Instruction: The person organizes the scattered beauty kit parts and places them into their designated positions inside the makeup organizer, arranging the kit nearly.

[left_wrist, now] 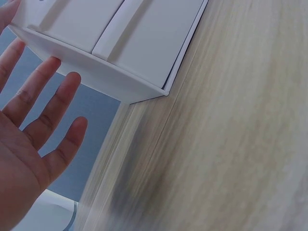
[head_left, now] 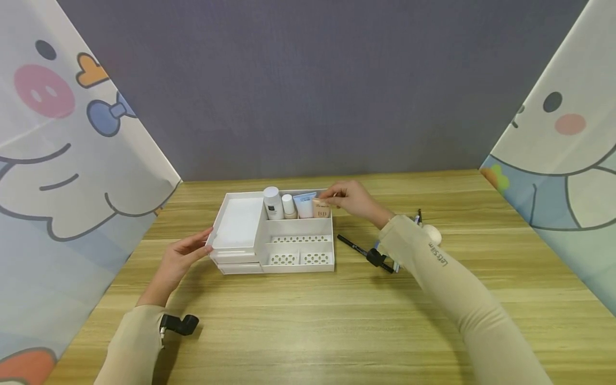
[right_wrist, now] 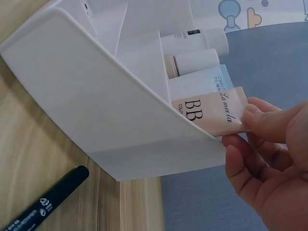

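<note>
A white desktop organizer (head_left: 298,269) stands on the table. My right hand (head_left: 350,199) pinches the crimped end of a peach BB cream tube (right_wrist: 211,113), whose other end sits inside the organizer's back compartment. In the same row are a light blue-and-white tube (head_left: 305,205), a small bottle with a white cap (head_left: 289,206) and a larger white bottle (head_left: 274,204). At the organizer's left side, my left hand (head_left: 180,262) rests its fingertips near the front corner. The left wrist view shows those fingers (left_wrist: 53,103) loosely extended along the side wall.
Right of the organizer lies a black pen (head_left: 353,246), partly under my right wrist. A round white item (head_left: 432,234) and several slim items lie beyond that sleeve. A grey panel (head_left: 327,96) rises behind the wooden table (head_left: 289,331), with cartoon-printed sheets on both sides.
</note>
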A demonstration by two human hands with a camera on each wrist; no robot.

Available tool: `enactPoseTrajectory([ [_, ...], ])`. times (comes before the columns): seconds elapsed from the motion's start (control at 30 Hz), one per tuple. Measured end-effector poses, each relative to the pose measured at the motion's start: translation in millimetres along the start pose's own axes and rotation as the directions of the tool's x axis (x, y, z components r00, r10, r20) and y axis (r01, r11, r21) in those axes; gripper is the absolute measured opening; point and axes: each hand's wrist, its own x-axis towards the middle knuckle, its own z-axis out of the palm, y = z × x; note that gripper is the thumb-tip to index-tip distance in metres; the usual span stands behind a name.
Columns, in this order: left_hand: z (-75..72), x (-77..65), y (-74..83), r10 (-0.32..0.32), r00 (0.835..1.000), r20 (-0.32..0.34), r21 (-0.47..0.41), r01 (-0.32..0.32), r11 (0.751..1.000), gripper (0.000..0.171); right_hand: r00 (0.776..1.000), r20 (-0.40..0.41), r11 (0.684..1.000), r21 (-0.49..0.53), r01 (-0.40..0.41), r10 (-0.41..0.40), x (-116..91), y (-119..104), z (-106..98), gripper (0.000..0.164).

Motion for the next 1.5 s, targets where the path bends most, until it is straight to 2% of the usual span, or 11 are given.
enactPoseTrajectory([
  [0.37,0.1,0.0,0.3,0.004,1.000,0.001,-0.012,-0.004,1.000,0.042,1.000,-0.013,1.000,-0.027,0.005,-0.005,-4,2,-2,0.014],
  [0.57,-0.1,0.3,-0.2,0.009,1.000,-0.003,-0.008,-0.009,1.000,0.043,0.998,-0.040,0.998,0.043,-0.049,0.051,-13,1,-11,0.021],
  [0.93,-0.4,-0.5,1.1,0.000,1.000,0.012,-0.011,0.000,1.000,0.042,0.995,-0.071,0.992,0.109,-0.067,0.075,-30,15,-29,0.025],
  [1.2,-0.3,-1.2,1.5,-0.020,1.000,-0.002,0.003,0.020,1.000,0.042,0.993,-0.036,0.986,0.134,-0.105,0.110,-47,27,-35,0.026],
  [1.5,-0.8,-0.4,1.0,-0.022,1.000,0.005,-0.001,0.022,1.000,0.042,0.990,0.025,0.984,0.107,-0.141,0.139,-74,37,-38,0.025],
])
